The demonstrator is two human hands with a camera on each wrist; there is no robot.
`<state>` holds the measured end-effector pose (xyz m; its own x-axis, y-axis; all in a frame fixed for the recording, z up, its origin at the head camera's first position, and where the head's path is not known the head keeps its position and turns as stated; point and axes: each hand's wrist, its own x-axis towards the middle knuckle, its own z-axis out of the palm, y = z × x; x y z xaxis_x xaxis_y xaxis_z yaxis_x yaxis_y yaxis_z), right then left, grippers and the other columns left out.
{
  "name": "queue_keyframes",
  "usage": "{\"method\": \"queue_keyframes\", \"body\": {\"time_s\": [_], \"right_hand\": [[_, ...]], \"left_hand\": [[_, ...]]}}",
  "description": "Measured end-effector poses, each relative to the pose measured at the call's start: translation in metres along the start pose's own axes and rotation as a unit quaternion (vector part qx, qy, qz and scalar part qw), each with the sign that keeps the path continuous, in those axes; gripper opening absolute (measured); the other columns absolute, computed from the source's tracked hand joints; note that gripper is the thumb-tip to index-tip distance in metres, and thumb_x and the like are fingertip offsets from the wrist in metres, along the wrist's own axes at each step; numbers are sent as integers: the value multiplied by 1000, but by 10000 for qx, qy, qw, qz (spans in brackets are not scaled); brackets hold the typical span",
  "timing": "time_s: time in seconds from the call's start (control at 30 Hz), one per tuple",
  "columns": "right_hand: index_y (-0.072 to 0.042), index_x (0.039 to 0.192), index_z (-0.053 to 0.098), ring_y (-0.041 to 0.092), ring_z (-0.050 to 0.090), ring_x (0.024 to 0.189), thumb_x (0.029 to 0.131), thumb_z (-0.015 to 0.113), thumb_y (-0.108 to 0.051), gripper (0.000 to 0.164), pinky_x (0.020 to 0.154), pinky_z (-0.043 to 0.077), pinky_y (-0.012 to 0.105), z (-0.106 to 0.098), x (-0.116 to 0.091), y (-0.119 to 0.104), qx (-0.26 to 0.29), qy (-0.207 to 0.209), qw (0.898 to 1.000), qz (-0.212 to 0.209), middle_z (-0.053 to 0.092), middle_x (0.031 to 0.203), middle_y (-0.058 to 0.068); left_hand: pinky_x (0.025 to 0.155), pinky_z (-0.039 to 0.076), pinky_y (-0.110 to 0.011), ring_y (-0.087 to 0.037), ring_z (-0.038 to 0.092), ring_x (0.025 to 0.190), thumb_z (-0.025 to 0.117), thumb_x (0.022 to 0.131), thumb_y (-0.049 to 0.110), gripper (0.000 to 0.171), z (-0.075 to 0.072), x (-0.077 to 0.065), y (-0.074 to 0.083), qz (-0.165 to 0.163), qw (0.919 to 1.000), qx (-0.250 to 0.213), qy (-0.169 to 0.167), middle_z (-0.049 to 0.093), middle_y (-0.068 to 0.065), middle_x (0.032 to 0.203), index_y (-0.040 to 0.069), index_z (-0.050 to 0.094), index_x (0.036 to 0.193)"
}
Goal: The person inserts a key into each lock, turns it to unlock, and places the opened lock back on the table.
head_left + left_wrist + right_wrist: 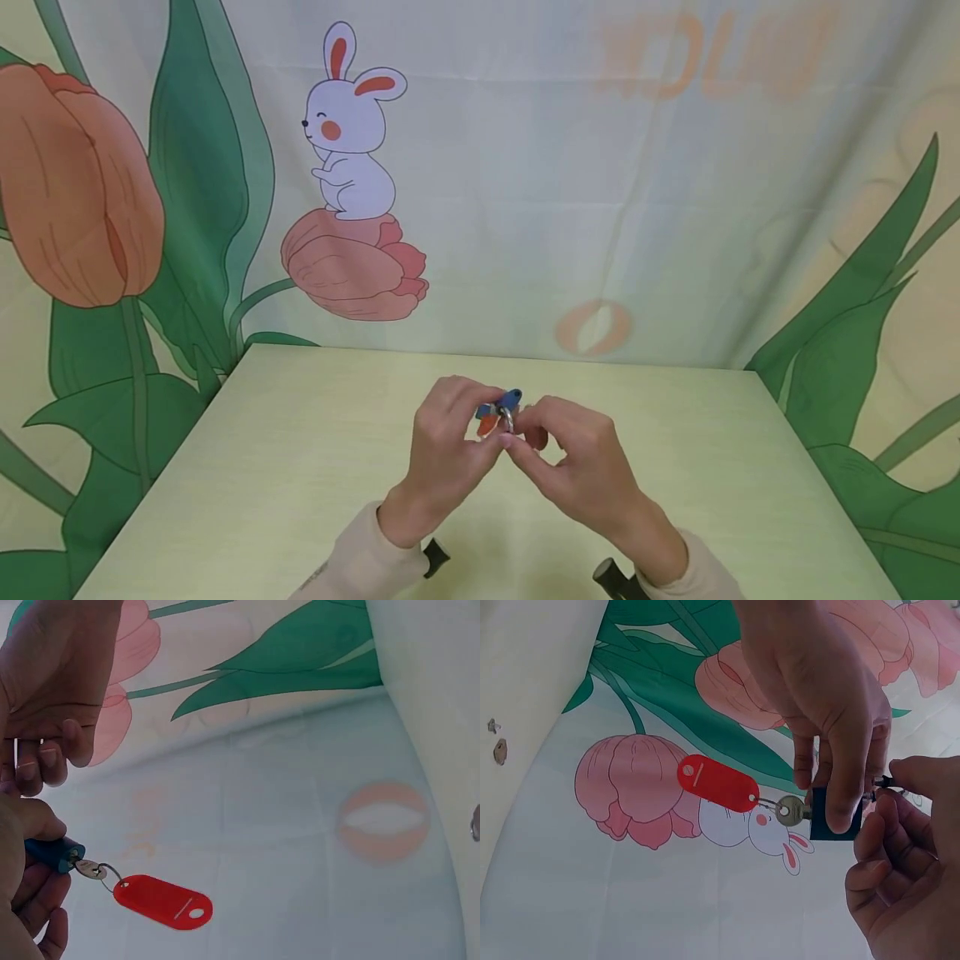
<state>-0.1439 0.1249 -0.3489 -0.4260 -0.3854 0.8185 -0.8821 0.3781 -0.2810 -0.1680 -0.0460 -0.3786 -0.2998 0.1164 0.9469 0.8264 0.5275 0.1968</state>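
With your left fingers (472, 392) gripping the blue padlock (52, 853) over the desk (300, 433), short of its far edge, and your right fingers (531, 463) seemingly pinching its half-hidden shackle (509, 418), guide it straight, without straining the key (793, 813).

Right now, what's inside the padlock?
The key runs into the padlock; its head shows outside, joined by a ring to the red tag. The rest of the key and the internals are covered by the body.
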Motion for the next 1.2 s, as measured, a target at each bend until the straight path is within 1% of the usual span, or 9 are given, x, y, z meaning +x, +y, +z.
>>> {"method": "queue_keyframes", "body": {"time_s": [0.13, 0.27, 0.43, 0.57, 0.67, 0.8, 0.9, 1.03, 1.2], "right_hand": [[-16, 82, 61, 3, 50, 63, 91, 70, -19, 13, 57, 38, 11, 4, -2, -4, 20, -89, 9997, 206, 55, 69, -8], [-16, 83, 64, 3, 50, 62, 87, 72, -13, 10, 55, 38, 12, 7, -3, -7, 88, -121, 9988, 457, 57, 69, -8], [-15, 84, 64, 4, 50, 61, 83, 74, -9, 11, 53, 38, 13, 10, -3, -11, 122, -53, 9977, 662, 57, 67, -7], [-14, 85, 65, 2, 49, 60, 82, 76, -7, 13, 54, 38, 11, 13, -3, -12, 149, 33, 9976, 675, 57, 66, -6], [-15, 85, 66, 2, 49, 60, 81, 76, -6, 14, 54, 37, 11, 14, -2, -13, 187, 80, 9979, 620, 57, 66, -6], [-15, 84, 65, 2, 48, 60, 84, 76, -11, 12, 55, 36, 10, 14, -3, -12, 218, 61, 9978, 619, 56, 66, -6], [-16, 85, 66, 2, 48, 60, 88, 74, -16, 8, 55, 36, 10, 12, -3, -11, 260, 24, 9976, 636, 56, 66, -7], [-16, 86, 67, 4, 49, 59, 89, 73, -19, 7, 56, 37, 10, 9, -3, -9, 275, 36, 9973, 674, 56, 66, -8], [-17, 84, 66, 1, 47, 59, 88, 74, -17, 9, 56, 37, 11, 5, -4, -6, 192, 127, 9971, 722, 55, 65, -8]], "left_hand": [[68, 50, -29, -19, 58, 74, 85, 66, 3, 31, 1, 0, -1, 394, 9975, 580, 122, 63, -5, 82, 3, 67, 92], [72, 52, -32, -21, 59, 76, 82, 73, 8, 25, 1, -1, -2, 684, 9927, 962, 244, 64, -7, 83, 2, 67, 92], [70, 52, -34, -22, 60, 74, 69, 86, 12, 13, 3, -2, -4, 936, 9875, 1107, 619, 64, -9, 82, 0, 67, 90], [69, 52, -34, -22, 59, 73, 67, 88, 12, 12, 4, -2, -5, 955, 9866, 1074, 771, 63, -9, 82, 0, 67, 90], [69, 52, -33, -22, 60, 75, 74, 83, 11, 15, 4, -3, -5, 798, 9897, 948, 717, 64, -9, 84, 0, 67, 91], [69, 51, -32, -22, 59, 78, 84, 72, 6, 27, 4, -5, -4, 509, 9944, 671, 639, 63, -8, 86, 1, 67, 93], [69, 51, -30, -21, 59, 78, 85, 70, 5, 29, 4, -4, -2, 238, 9970, 379, 628, 62, -7, 85, 1, 66, 93], [74, 54, -24, -17, 63, 79, 80, 75, 4, 23, 3, -2, 2, -419, 9974, -280, 507, 64, -5, 84, 3, 66, 94], [77, 52, -20, -14, 64, 80, 79, 79, 7, 19, -1, 1, 7, -1273, 9874, -912, 230, 67, -2, 84, 7, 67, 94]]}}
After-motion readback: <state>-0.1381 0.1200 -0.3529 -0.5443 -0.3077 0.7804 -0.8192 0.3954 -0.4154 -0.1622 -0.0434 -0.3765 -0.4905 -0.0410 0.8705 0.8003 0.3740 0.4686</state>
